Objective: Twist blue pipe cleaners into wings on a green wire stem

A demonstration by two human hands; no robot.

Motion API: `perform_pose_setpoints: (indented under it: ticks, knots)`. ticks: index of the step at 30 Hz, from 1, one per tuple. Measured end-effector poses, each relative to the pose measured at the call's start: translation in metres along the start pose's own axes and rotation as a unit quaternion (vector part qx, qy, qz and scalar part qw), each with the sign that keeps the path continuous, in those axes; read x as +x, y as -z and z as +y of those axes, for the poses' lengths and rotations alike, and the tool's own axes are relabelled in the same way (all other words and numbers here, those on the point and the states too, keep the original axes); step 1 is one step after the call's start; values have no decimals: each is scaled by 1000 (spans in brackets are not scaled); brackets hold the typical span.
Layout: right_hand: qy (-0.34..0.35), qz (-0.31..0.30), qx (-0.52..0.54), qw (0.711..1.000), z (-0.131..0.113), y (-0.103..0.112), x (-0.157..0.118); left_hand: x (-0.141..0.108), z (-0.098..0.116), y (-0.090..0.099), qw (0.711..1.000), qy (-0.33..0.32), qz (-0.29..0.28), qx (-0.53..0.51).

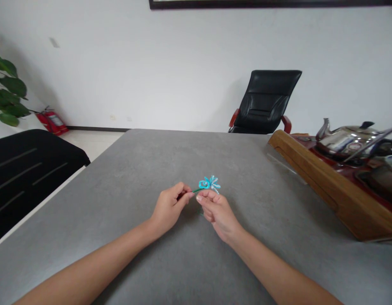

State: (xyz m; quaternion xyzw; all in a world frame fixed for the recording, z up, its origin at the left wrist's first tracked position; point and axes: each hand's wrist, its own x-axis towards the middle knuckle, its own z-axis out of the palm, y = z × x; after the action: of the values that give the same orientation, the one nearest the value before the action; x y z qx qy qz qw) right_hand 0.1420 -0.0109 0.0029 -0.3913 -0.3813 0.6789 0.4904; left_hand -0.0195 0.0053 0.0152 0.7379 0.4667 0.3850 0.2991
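Note:
Over the middle of the grey table (145,156), my left hand (172,205) pinches the green stem of a small artificial flower (204,184) between thumb and fingers. The flower head is bright blue, with a looped petal and several white-dotted, bead-like sprays pointing right. My right hand (218,212) is closed in a pinch just below the flower head, close to the stem. What its fingertips hold is too small to make out. A faint thin greenish strand shows under its curled fingers.
A wooden tea tray (310,182) stands on the right, carrying a shiny metal kettle (348,140). Behind the table is a black chair (267,99). Another black chair (33,169), a plant (9,89) and a red fire extinguisher (52,121) are on the left.

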Motion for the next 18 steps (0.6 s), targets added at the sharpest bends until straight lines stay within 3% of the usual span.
perform_pose_setpoints:
  ticks: [8,14,18]
  knots:
    - [-13,-5,-35,999,-2,4,2,-1,3,3,997,-74,-23,7]
    - [44,-98,-234,966,-18,27,6,-3,1,6,971,-223,-82,4]
    - [6,-133,-280,951,-29,36,7,-5,-2,6,950,-293,-98,48]
